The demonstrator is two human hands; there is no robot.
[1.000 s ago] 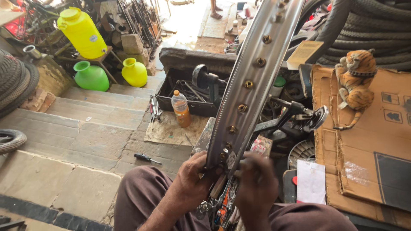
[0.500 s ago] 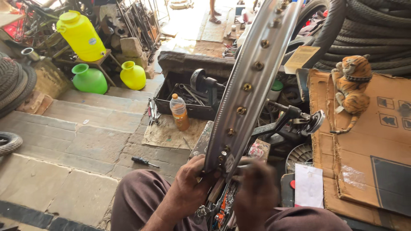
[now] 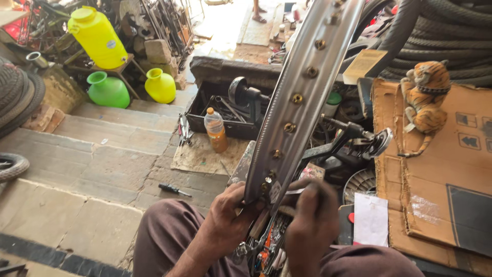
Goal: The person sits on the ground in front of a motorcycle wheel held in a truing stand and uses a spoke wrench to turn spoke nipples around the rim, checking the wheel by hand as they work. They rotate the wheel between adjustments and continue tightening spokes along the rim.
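Note:
A grey metal wheel rim (image 3: 302, 87) with brass spoke nipples runs diagonally from my lap up to the top of the head view. My left hand (image 3: 228, 215) grips the rim's lower left edge. My right hand (image 3: 312, 220) is closed at the rim's lower right side, its fingers pinched around something small that I cannot make out. Spokes and a hub with orange parts (image 3: 269, 246) show between my knees, partly hidden by both hands.
A plastic bottle of orange liquid (image 3: 216, 131) stands on a cloth by a black toolbox (image 3: 215, 110). A screwdriver (image 3: 174, 190) lies on the stone steps. Yellow and green jugs at left, cardboard with a toy tiger (image 3: 425, 97) at right, tyres behind.
Both hands stay at the rim's lower end; the right hand has shifted slightly along the rim edge. The view has tilted a little.

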